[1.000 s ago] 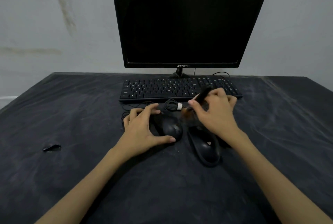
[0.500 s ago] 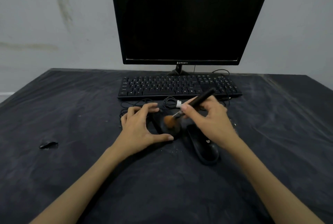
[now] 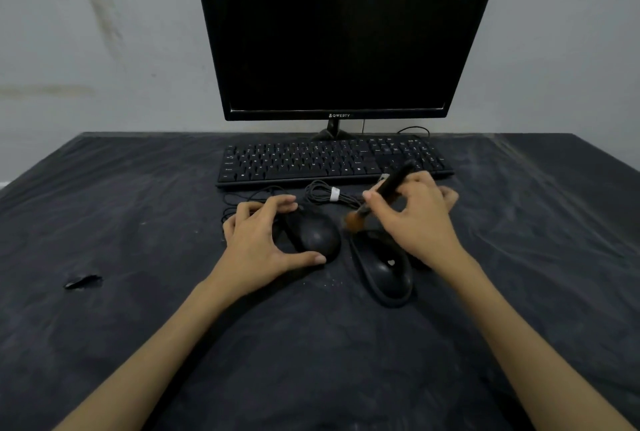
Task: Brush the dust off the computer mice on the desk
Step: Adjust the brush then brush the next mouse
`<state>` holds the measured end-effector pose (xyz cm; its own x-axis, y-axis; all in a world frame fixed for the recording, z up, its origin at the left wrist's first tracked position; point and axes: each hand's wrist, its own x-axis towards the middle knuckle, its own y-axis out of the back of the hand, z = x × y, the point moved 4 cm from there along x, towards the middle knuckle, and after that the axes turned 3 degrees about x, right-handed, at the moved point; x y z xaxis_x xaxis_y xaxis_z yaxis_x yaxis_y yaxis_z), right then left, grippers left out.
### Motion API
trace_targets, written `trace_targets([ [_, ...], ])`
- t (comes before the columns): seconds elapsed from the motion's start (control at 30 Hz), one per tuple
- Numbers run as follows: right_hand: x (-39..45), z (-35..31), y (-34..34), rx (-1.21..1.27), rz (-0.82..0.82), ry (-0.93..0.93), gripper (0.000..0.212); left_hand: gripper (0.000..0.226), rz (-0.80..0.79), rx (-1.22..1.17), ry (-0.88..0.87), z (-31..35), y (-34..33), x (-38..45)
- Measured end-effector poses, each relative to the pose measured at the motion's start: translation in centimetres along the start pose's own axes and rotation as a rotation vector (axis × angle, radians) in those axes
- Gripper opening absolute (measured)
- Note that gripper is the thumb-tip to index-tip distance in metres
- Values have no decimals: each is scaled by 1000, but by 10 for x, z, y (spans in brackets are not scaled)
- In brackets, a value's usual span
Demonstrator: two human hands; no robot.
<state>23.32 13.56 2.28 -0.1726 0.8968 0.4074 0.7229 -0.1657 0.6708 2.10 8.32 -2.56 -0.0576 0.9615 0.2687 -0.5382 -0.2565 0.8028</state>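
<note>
Two black computer mice lie side by side on the dark desk cover. My left hand (image 3: 258, 243) steadies the left mouse (image 3: 317, 234), with fingers at its far end and thumb at its near edge. The right mouse (image 3: 384, 273) lies partly under my right hand (image 3: 415, 222). That hand is shut on a small brush (image 3: 384, 193) with a black handle. Its orange-brown bristles hover in the gap between the two mice, near their far ends, and look blurred.
A black keyboard (image 3: 332, 160) and a dark monitor (image 3: 346, 32) stand behind the mice. Coiled mouse cables (image 3: 327, 193) with a white tie lie in front of the keyboard. A small black scrap (image 3: 83, 281) lies at the left. The dusty desk cover (image 3: 138, 205) reaches all edges.
The brush tip swept from the top of the left mouse rightward to the gap between the mice. My left hand has kept its hold on the left mouse.
</note>
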Motion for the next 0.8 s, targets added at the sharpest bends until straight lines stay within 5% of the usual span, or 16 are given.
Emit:
trace_targets([
  [0.13,-9,-7,-4,411,-101,-29,16,98,-2,-5,0,0,1,0],
  [0.2,-15,-11,-11,338,-194,-30,3,97,-1,2,0,0,1,-1],
  [0.3,-11,-8,-1,62,-56,66,9,95,4,4,0,0,0,-1],
  [0.37,-10,-6,3,121,-9,60,9,94,4,3,0,0,0,-1],
  [0.53,-19,-8,-8,269,-201,20,6,94,-2,11,-3,0,1,-1],
  [0.63,-14,-4,4,56,-49,56,11,94,-9,4,-3,-1,2,-1],
  [0.8,-12,-2,10,131,-10,-10,19,100,-51,19,-5,1,4,3],
])
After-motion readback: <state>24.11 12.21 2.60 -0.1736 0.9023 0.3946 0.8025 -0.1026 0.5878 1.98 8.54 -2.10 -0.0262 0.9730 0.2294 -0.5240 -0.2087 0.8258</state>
